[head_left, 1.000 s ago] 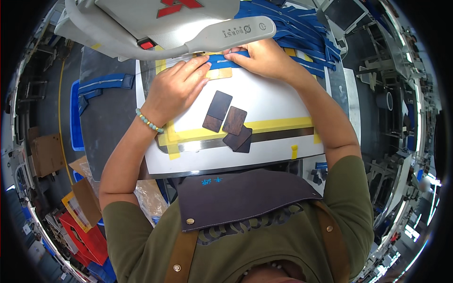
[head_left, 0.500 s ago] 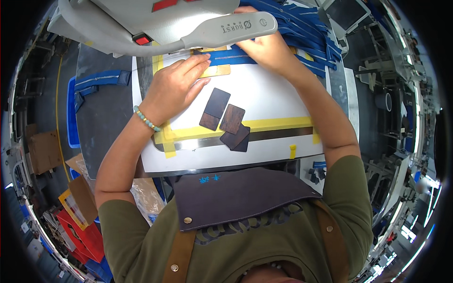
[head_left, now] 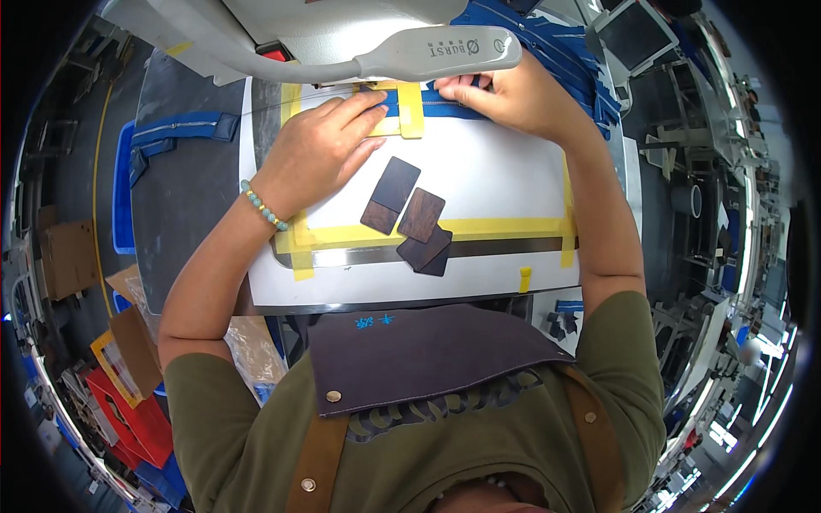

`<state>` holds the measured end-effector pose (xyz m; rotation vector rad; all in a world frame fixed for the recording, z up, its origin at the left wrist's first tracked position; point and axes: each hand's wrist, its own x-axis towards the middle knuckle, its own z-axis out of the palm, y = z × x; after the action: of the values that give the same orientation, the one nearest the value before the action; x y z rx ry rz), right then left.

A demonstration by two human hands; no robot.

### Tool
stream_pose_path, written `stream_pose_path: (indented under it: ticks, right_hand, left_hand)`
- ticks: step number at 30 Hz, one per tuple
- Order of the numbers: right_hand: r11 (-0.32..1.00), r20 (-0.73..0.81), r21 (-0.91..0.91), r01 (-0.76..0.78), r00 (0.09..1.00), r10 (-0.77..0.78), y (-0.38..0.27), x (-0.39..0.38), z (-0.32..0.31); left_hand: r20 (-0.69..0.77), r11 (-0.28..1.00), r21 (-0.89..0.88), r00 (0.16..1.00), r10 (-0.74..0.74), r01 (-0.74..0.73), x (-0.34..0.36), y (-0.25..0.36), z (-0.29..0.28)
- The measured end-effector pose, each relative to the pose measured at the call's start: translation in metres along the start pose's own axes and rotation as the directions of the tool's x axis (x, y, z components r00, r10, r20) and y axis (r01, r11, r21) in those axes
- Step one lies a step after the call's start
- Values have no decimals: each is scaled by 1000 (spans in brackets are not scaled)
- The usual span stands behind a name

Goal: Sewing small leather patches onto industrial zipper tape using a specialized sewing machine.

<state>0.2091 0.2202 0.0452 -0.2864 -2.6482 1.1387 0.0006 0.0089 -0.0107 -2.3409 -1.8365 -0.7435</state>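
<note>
Here's the left hand (head_left: 312, 154), fingers (head_left: 359, 106) extended flat, close together, thumb set apart, tips resting on the left part of a blue zipper strip (head_left: 440, 109)! That strip lies across the white sheet (head_left: 505, 179), below a grey handle (head_left: 440, 53), with a yellow bar (head_left: 411, 109) crossing it. On the right, the right hand (head_left: 513, 96) holds thumb and forefinger narrow at the strip's upper edge; whether they pinch it, one cannot tell. Dark rectangular pieces (head_left: 422, 215) sit nearer the body.
</note>
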Motion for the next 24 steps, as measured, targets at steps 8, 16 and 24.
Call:
stream_pose_path:
  ticks: [8,16,24]
  right_hand:
    - [945,71,-302,121,992,-105,16,2,13]
    - [933,55,-329,145,989,-134,24,0,11]
    - [937,54,-325,126,992,-114,23,1,10]
  left_hand:
    - [-20,999,18,999,28,-28,0,-2,0]
    - [-2,1000,2,1000,28,-28,1,-1,-3]
    - [5,999,-36,1000,25,-25,1,-1,-5]
